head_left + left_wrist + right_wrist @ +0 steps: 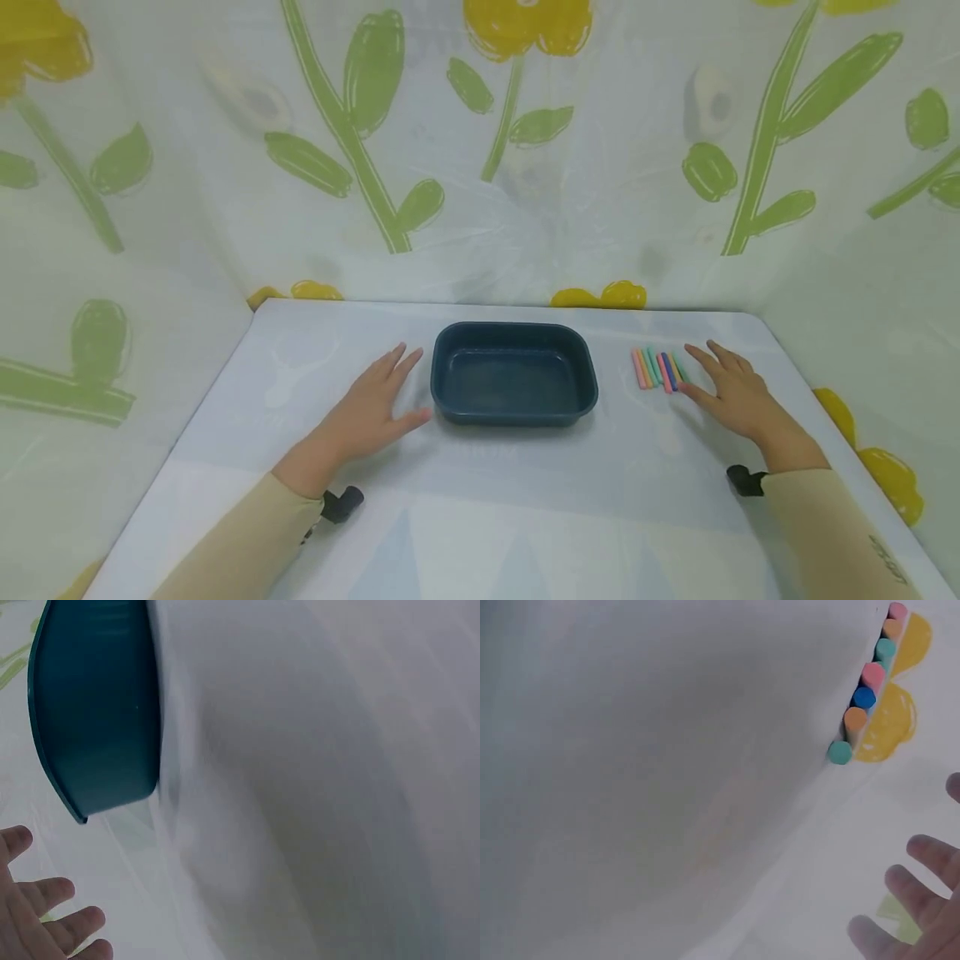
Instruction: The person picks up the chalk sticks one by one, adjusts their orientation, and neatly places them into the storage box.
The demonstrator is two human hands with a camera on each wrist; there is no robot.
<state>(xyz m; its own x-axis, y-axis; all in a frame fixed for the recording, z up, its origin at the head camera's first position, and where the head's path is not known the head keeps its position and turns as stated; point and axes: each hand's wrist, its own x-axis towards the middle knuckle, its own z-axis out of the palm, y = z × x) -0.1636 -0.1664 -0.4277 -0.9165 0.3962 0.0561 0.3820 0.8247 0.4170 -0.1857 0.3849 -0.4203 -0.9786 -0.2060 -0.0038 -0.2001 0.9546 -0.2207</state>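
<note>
A dark teal rectangular basin stands at the middle of the white table, its inside bare. Just left of it my left hand hovers with fingers spread, holding nothing; the left wrist view shows the basin's side beyond the fingers. Right of the basin lies a row of coloured chalk sticks in pink, orange, green and blue. My right hand is close to the right end of that row, fingers apart and grasping nothing. In the right wrist view the chalk ends face the camera.
The white table has pale blue triangle prints near its front. Behind and at both sides hangs a white cloth printed with green stems and yellow flowers. A dark strap device sits on each wrist.
</note>
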